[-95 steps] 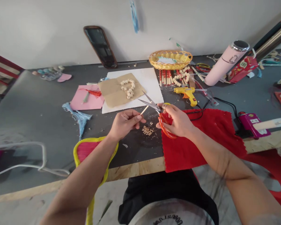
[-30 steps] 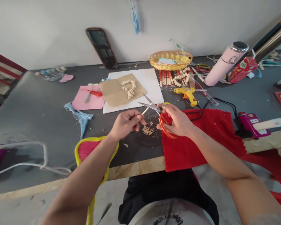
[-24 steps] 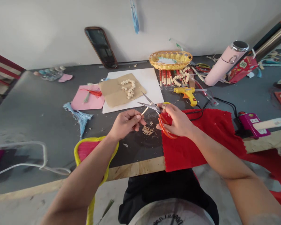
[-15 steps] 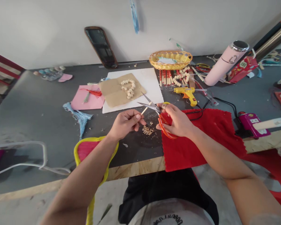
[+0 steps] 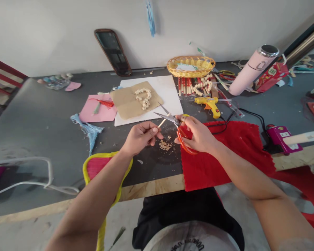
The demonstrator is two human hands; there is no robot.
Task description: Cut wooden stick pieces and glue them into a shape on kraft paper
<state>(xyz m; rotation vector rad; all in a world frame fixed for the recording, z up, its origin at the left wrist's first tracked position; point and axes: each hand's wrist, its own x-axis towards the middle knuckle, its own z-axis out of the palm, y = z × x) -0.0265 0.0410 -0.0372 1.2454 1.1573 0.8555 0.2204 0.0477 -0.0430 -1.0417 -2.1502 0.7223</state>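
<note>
My left hand pinches a thin wooden stick that points up toward the scissor blades. My right hand grips orange-handled scissors, blades apart around the stick's tip. Below them a small heap of cut wood bits lies on the dark table. My right wrist rests over a red cloth.
Behind the hands lie a white sheet, brown paper with wood bits glued in a shape, pink paper and a blue tassel. A yellow basket, glue gun, pink flask and a purple device stand right.
Almost nothing has moved. Both hands keep the stick and the scissors in the same place, with only slight camera shifts.
</note>
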